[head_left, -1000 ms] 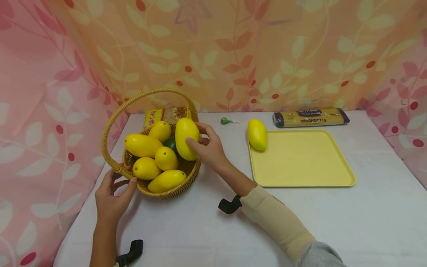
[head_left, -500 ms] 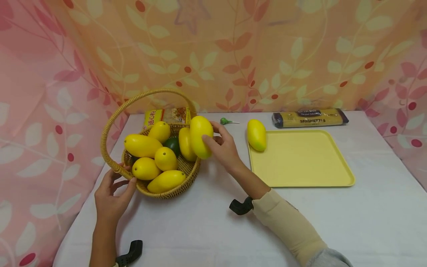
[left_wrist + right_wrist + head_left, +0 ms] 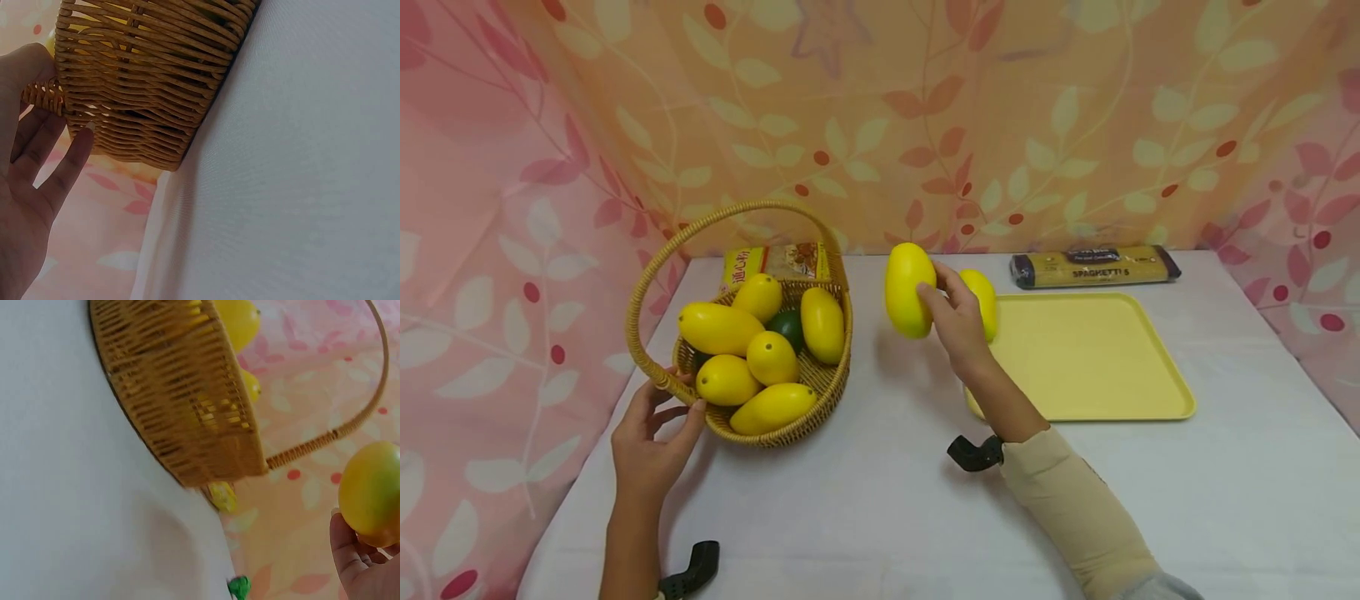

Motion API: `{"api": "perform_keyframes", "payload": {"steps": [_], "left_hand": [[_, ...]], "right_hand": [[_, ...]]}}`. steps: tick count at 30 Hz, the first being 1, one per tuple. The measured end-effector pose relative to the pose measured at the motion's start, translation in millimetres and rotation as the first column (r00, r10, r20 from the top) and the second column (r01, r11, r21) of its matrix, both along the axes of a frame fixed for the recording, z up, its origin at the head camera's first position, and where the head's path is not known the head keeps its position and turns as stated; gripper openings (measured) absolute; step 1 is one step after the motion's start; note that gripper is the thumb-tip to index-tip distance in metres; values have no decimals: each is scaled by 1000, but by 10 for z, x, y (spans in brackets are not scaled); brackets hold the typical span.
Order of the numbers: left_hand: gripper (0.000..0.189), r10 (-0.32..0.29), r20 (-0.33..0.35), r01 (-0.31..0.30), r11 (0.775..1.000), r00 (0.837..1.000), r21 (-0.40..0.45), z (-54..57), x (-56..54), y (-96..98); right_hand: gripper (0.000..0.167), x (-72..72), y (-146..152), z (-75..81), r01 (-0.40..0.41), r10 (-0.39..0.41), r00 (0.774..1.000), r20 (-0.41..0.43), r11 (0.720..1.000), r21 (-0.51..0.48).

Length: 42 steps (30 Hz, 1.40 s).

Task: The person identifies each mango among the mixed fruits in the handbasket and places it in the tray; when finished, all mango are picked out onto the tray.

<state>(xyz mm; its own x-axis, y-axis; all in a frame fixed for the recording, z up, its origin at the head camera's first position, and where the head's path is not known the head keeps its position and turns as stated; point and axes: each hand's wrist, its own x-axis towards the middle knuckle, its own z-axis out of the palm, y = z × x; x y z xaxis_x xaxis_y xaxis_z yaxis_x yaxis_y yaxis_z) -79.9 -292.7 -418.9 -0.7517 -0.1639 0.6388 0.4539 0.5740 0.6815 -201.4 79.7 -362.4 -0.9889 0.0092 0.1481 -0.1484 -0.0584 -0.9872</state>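
My right hand pinches a yellow mango between thumb and fingers, above the table to the right of the wicker basket. The right wrist view shows this mango's greenish side, with fingertips under it. My left hand grips the basket's rim near the foot of its arched handle; in the left wrist view the fingers lie against the woven wall. Inside the basket are several yellow fruits, another mango at the right side and a dark green fruit.
A yellow tray lies at the right, with a mango at its far left corner, partly behind my right hand. A spaghetti pack lies behind the tray. Behind the basket is a printed food packet. A small green thing lies near the back.
My right hand has lifted the mango out of the basket and carried it right, uncovering another mango inside. The left hand has stayed at the basket.
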Motion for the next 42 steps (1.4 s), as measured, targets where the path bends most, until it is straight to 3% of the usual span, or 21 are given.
{"api": "perform_keyframes", "payload": {"steps": [4,12,21,27,30,35,37,42], "left_hand": [[66,-2,-17,3,1000,1000,7,-28,-9,-22],[66,2,-19,-1,1000,1000,3,-43,-14,-20],[66,0,-28,0,1000,1000,0,-48,-29,-27],[64,7,14,-7,1000,1000,6,-11,-6,-5],[62,25,61,-25,1000,998,3,102,45,68],[60,31,47,-31,1000,998,-6,221,88,165],[61,27,32,-27,1000,999,-7,144,57,114],[64,27,47,-28,1000,999,14,2,3,8]], "right_hand": [[47,-34,148,13,27,-28,999,-18,999,-30],[51,-100,407,57,99,-99,995,10,995,18],[48,-222,790,80,232,-230,969,86,973,-15],[53,-338,1060,8,292,-301,938,169,953,77],[48,-405,1166,-92,315,-339,926,165,936,155],[54,-473,1301,-246,274,-339,916,215,920,282],[62,-480,1343,-280,216,-307,916,259,921,325],[65,-500,1395,-354,150,-273,929,250,895,419]]}}
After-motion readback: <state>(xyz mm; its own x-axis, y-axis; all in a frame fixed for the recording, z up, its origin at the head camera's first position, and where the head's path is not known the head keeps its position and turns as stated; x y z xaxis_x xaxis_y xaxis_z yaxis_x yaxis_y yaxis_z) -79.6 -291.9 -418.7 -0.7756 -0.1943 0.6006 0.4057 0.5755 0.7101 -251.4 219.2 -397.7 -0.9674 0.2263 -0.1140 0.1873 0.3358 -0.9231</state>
